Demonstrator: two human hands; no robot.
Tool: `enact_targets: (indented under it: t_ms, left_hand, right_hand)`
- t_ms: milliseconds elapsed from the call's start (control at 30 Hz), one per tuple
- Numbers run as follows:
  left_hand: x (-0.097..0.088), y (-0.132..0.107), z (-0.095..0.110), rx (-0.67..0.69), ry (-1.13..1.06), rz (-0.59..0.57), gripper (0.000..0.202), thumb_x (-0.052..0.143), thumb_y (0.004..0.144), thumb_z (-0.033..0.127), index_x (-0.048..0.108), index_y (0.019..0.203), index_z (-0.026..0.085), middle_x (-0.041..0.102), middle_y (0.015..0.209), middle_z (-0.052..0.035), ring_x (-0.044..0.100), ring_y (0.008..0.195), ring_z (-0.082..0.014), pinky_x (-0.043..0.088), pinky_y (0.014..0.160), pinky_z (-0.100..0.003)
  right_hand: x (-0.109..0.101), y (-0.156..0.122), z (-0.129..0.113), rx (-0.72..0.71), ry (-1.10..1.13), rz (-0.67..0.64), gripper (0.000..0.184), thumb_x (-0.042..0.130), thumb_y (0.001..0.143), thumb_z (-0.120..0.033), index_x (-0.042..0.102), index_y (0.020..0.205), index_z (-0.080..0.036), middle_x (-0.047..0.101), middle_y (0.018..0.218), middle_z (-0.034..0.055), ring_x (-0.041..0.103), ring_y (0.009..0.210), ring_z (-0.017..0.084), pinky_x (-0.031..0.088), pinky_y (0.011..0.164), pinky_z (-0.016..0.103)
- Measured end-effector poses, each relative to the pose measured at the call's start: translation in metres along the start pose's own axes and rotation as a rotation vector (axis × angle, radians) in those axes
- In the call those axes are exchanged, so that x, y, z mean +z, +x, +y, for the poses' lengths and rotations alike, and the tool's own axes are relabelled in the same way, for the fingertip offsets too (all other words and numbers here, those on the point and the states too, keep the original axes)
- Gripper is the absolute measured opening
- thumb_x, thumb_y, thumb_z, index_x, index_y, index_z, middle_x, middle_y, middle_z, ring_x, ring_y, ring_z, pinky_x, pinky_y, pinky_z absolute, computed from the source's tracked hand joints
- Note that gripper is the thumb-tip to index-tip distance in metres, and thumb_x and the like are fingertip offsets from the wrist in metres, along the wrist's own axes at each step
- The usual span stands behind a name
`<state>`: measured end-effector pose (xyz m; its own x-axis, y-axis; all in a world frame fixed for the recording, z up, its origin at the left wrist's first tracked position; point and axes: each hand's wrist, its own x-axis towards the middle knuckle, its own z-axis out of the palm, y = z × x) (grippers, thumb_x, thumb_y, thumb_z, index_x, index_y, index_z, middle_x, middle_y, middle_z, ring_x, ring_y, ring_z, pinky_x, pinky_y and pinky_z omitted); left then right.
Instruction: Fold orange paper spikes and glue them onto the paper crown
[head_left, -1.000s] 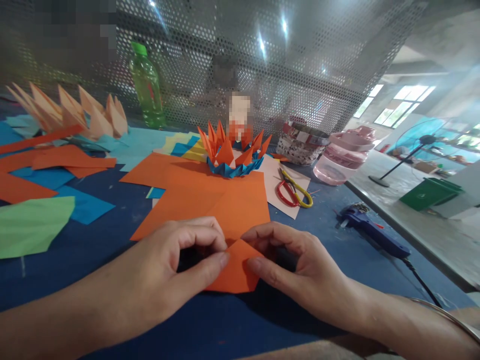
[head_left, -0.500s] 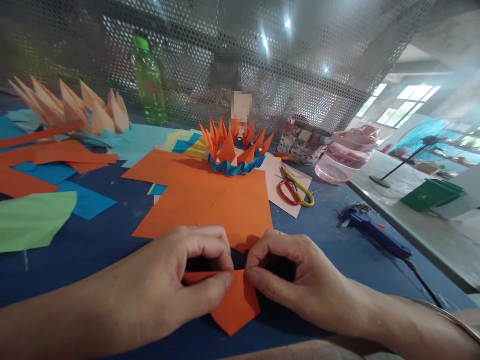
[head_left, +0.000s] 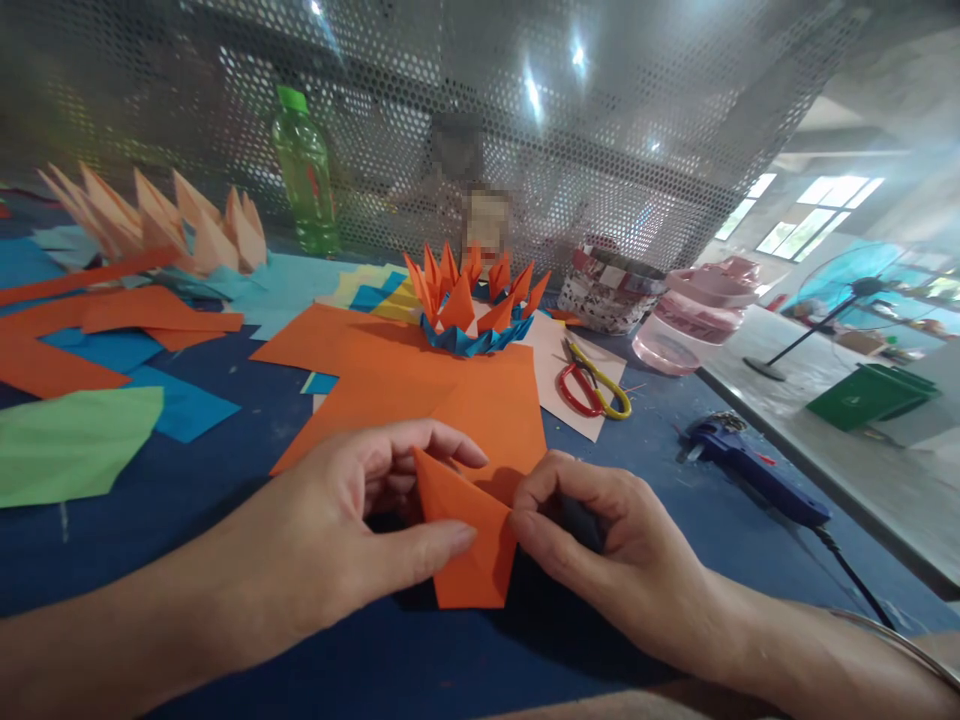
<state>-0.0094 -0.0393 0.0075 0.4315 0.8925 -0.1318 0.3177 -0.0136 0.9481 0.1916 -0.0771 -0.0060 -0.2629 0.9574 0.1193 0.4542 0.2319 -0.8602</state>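
Note:
A small folded piece of orange paper [head_left: 465, 535] is held just above the blue table [head_left: 225, 480], pinched from both sides. My left hand [head_left: 352, 525] grips its left part between thumb and fingers. My right hand [head_left: 600, 550] pinches its right edge with thumb and forefinger. Behind them lie flat orange sheets [head_left: 420, 385]. Further back stands a paper flower [head_left: 472, 305] with orange petals in a blue ring.
Red and yellow scissors [head_left: 592, 385] lie on a pale sheet. A blue glue gun [head_left: 750, 470] with a cord sits at right. A green bottle [head_left: 304, 175], woven basket [head_left: 611, 290], pink container [head_left: 690, 320], peach paper petals [head_left: 157, 220] and coloured sheets [head_left: 75, 440] surround. A mesh screen stands behind.
The orange piece has been turned and raised, with one flap now standing up between my hands. Both hands keep their grip and have shifted slightly.

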Motion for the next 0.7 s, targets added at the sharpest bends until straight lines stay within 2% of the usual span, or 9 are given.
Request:
enact_targets:
  t_ms: [233,333,533,633,700]
  left_hand:
    - [0.0,0.002,-0.002,-0.034,-0.084,-0.013,0.031,0.07,0.068,0.029,0.064,0.099,0.026,0.074,0.091,0.0035,0.068,0.075,-0.013,0.054,0.065,-0.018]
    - [-0.002,0.004,-0.004,-0.019,-0.09,-0.058,0.03,0.069,0.069,0.027,0.063,0.099,0.026,0.074,0.086,0.0041,0.069,0.077,-0.0136,0.054,0.067,-0.018]
    - [-0.006,0.005,-0.003,-0.04,-0.063,-0.092,0.017,0.065,0.076,0.035,0.064,0.088,0.024,0.071,0.074,0.0027,0.068,0.068,-0.0159,0.051,0.057,-0.02]
    - [-0.009,0.006,-0.004,-0.003,-0.022,-0.088,0.015,0.065,0.076,0.035,0.063,0.085,0.023,0.069,0.074,0.0025,0.068,0.07,-0.0162,0.051,0.058,-0.021]
    - [-0.011,0.007,-0.005,0.043,0.026,-0.083,0.014,0.066,0.077,0.034,0.063,0.084,0.023,0.069,0.074,0.0028,0.065,0.069,-0.0142,0.05,0.058,-0.019]
  right_hand:
    - [0.0,0.0,0.0,0.011,0.002,-0.013,0.01,0.057,0.086,-0.018,0.059,0.076,-0.018,0.058,0.067,-0.0049,0.051,0.059,0.006,0.041,0.057,0.017]
    - [0.0,0.001,0.0,0.004,-0.008,-0.014,0.011,0.056,0.087,-0.018,0.059,0.076,-0.018,0.057,0.067,-0.005,0.05,0.06,0.006,0.04,0.057,0.018]
    - [0.0,0.0,0.0,0.014,-0.026,-0.034,0.01,0.06,0.087,-0.026,0.058,0.081,-0.018,0.059,0.07,-0.0041,0.051,0.062,0.007,0.04,0.057,0.019]
    - [0.0,-0.001,0.0,-0.02,-0.055,-0.056,0.022,0.071,0.078,-0.033,0.06,0.09,-0.019,0.064,0.081,-0.0016,0.056,0.071,0.01,0.044,0.065,0.023]
    - [0.001,-0.002,0.0,-0.069,-0.097,-0.06,0.021,0.073,0.077,-0.029,0.061,0.09,-0.018,0.064,0.085,-0.0004,0.057,0.075,0.012,0.045,0.07,0.024]
